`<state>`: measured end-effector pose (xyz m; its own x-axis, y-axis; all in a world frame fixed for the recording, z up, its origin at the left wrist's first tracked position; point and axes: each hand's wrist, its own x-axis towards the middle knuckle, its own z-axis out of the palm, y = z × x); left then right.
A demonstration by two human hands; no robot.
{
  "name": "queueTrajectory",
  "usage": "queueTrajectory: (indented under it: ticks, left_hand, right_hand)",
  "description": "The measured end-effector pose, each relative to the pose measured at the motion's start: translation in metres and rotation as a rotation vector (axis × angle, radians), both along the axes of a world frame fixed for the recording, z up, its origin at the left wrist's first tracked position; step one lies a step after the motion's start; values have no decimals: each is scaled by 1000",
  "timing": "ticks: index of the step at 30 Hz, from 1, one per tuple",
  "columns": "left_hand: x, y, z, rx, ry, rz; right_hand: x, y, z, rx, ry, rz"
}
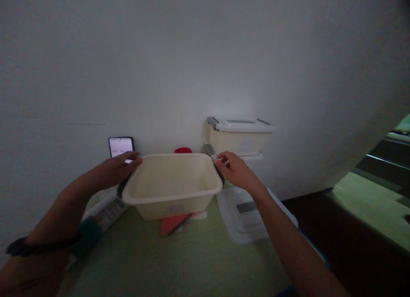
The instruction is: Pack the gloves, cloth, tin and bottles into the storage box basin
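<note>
The left hand (119, 167) is held at the far left corner of an open cream tub (175, 208), its fingers stretched forward and lying close together; whether the rim is gripped or only touched cannot be told. The right hand (235, 168) is held at the far right corner, with thumb and forefinger curled nearly together; what is pinched there, if anything, is too dim to make out. A dark side latch (218, 171) is seen hanging just below these fingertips.

The tub is set between the hands on the green table (153, 267), and a red and black item (173, 223) is partly covered by its front edge. If the tub were pushed or pressed on one side, it could be made to rock or skid, since an uneven footing may be given by that item. Beneath the right forearm a pale lid (227, 220) is laid flat, near the table's edge; it could be knocked off by a low sweep of the arm. Under the left forearm a bottle (107, 214) is seen lying on its side (easily set rolling, presumably, by a nudge). Behind, a phone (121, 144), a red round object (183, 150) and a lidded box (243, 139) are ranged along the wall (179, 66).
</note>
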<state>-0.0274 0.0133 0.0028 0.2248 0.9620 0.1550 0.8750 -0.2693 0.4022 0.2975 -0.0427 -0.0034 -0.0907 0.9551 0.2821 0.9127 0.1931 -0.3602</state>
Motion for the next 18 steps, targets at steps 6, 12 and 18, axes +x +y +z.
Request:
queueTrajectory:
  ticks: [6,12,18]
  left_hand:
    - [-7,-7,6,-4,29,-82]
    - [0,-11,10,42,61,-92]
    - [9,-14,14,10,161,2]
  right_hand:
    - [-25,15,27,-170,-109,94]
    - [-29,21,29,-257,-151,18]
    - [-33,19,28,-301,-189,4]
